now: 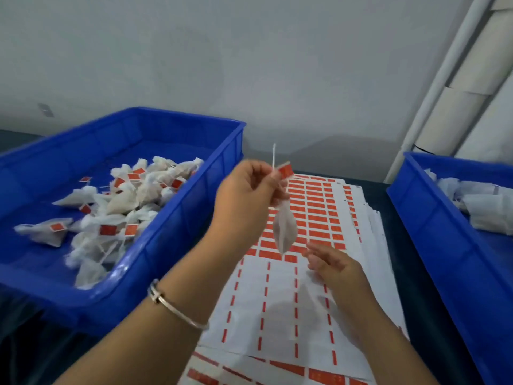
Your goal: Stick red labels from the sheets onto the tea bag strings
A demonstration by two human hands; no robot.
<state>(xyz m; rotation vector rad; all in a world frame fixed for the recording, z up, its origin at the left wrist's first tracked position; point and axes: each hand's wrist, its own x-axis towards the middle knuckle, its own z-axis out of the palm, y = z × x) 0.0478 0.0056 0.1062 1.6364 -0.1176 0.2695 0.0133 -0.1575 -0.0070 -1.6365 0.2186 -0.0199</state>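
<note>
Hanging from the left hand (247, 190): one tea bag (284, 232), suspended above the label sheet (302, 287), its string (274, 154) pinched between thumb and fingertips with the free end standing up past them. Red label (286, 170): at the pinch point on the string, just beside the fingertips. Right hand (336, 268): low over the sheet, just right of the bag's lower tip, fingers loosely bent and holding nothing. Label sheet: top of a stack on the dark worktop (433, 301); far rows of red labels remain, near rows peeled to white backing. Left blue crate (177, 218): heap of labelled tea bags. Right blue crate (433, 226): white tea bags, no labels showing. Left wrist: silver bangle (172, 307).
</note>
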